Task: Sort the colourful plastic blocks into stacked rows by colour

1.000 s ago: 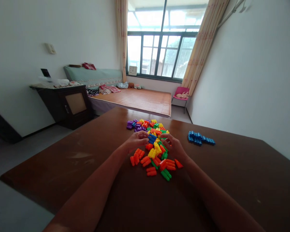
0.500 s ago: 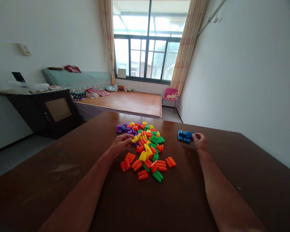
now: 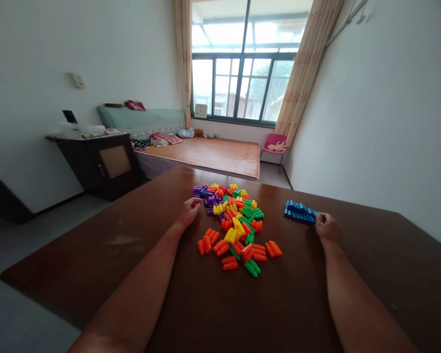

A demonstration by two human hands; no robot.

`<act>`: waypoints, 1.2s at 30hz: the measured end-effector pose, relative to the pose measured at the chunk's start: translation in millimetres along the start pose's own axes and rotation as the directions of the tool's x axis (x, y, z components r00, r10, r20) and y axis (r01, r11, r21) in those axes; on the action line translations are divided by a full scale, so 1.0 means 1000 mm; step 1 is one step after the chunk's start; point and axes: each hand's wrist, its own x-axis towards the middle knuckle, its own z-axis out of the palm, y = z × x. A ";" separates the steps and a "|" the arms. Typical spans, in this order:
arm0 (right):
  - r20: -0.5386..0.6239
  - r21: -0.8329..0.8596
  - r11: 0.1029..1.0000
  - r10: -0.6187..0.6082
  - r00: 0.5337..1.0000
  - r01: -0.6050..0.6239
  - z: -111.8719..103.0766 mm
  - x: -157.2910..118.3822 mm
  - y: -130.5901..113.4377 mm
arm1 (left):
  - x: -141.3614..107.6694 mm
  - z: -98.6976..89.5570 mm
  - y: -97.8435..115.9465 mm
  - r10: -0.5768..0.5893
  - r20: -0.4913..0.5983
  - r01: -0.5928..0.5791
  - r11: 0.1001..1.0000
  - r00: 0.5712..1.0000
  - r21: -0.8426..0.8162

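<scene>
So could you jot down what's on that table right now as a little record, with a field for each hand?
Surface: dark brown wooden table
Main pile: mixed pile of plastic blocks in orange, yellow, green, purple and red, at the table's middle
Separate group: row of blue blocks, apart from the pile, to its right
Left hand: loosely curled, at the pile's left edge beside the purple blocks
Right hand: fingertips at the right end of the blue row; whether it grips a block cannot be told
Background: bed, dark cabinet, window, pink chair
</scene>
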 end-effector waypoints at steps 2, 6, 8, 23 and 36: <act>-0.060 0.028 0.996 -0.081 0.995 0.083 0.001 -0.003 -0.007 | -0.001 0.004 -0.001 0.159 0.048 -0.165 0.969 0.986 0.184; -0.076 0.110 0.951 -0.281 0.957 0.288 0.005 -0.010 -0.023 | -0.012 0.018 0.007 0.324 0.316 -0.429 0.829 0.891 0.358; -0.073 0.122 0.933 -0.332 0.941 0.338 0.007 -0.013 -0.028 | -0.019 0.023 0.013 0.316 0.443 -0.493 0.787 0.839 0.371; -0.053 0.131 0.913 -0.382 0.923 0.386 0.013 -0.016 -0.033 | -0.034 0.039 0.046 0.306 0.568 -0.576 0.721 0.764 0.385; -0.019 0.150 0.880 -0.452 0.892 0.450 0.009 -0.021 -0.042 | -0.037 0.047 0.055 0.241 0.520 -0.496 0.753 0.820 0.432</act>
